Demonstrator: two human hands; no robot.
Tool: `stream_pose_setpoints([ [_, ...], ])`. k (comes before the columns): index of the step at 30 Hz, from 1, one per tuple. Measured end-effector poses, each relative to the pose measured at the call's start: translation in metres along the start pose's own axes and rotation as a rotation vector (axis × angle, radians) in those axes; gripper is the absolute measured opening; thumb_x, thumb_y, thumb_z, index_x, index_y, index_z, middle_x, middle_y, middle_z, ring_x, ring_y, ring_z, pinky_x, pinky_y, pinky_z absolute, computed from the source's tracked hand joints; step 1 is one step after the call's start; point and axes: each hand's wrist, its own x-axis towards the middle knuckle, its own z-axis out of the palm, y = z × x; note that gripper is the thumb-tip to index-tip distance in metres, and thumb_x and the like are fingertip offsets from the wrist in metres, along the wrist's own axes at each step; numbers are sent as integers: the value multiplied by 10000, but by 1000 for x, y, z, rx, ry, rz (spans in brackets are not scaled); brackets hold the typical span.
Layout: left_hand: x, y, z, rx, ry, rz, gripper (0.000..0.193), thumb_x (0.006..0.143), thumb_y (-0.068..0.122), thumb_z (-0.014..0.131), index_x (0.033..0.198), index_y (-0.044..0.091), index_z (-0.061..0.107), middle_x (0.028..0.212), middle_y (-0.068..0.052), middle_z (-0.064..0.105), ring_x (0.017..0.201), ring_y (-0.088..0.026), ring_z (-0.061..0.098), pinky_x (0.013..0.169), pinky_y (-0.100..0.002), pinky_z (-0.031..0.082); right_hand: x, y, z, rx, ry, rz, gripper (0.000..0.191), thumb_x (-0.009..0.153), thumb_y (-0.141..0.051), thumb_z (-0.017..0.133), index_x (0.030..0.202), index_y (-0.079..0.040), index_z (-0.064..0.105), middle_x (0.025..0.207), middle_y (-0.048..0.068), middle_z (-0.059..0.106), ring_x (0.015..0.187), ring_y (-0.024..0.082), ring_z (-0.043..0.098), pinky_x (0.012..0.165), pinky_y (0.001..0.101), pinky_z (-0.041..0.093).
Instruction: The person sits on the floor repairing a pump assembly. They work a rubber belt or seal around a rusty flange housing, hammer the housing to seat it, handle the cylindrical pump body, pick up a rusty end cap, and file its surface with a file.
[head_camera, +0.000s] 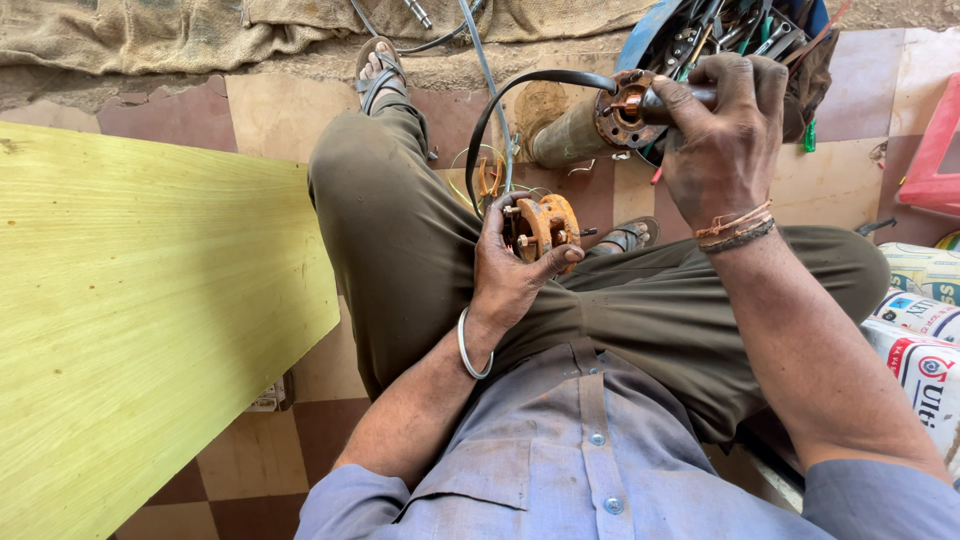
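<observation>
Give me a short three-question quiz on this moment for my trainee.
1. True or false: the left hand holds a rusty round part.
2. What does the right hand press its tool against? A) the rusty end of the metal cylinder B) the green board C) the printed sacks
3. Fill in: a black ____ arcs from the cylinder's end toward the left hand.

Key: 1 true; 2 A; 3 cable.

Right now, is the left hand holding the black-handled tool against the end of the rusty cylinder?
No, the left hand cups a rusty round flange part; the right hand holds the black-handled tool at the rusty cylinder.
</observation>
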Motion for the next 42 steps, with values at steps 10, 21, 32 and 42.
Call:
stream_pose_setpoints([
  [10, 0, -3, 3, 29, 0, -7, 876, 710, 362, 958, 1370, 43, 478, 1184, -72, 653, 1087, -138, 663, 959, -300, 600, -7, -2, 1, -71, -8, 13, 494, 806, 74, 773, 1233, -174, 789, 1208, 44, 558, 1249, 253, 489, 1085, 351, 466],
  [21, 2, -9, 7, 66, 37, 42, 795, 748, 286, 958, 1357, 32, 515, 1190, -57, 640, 1082, -133, 640, 963, -298, 567, -28, 10, -48, 1230, 131, 672, 420, 899, 32, 827, 1289, -57, 701, 1217, 27, 674, 1142, 156, 653, 1037, 286, 543],
  [32, -26, -42, 29, -117, -71, 62, 656, 879, 215, 897, 1379, -11, 538, 1219, -77, 647, 1080, -170, 659, 960, -293, 566, -223, 72, -243, 651, 708, 981, 340, 913, 33, 802, 1205, -26, 639, 1165, 58, 710, 1078, 148, 682, 1017, 306, 568],
  [42, -22, -78, 29, -45, -79, 140, 637, 873, 199, 909, 1352, -51, 571, 1136, -114, 692, 1041, -165, 689, 924, -277, 591, -336, 130, -286, -149, 746, 1268, 365, 813, -63, 922, 1065, 14, 669, 1047, 97, 765, 922, 159, 741, 857, 304, 600],
])
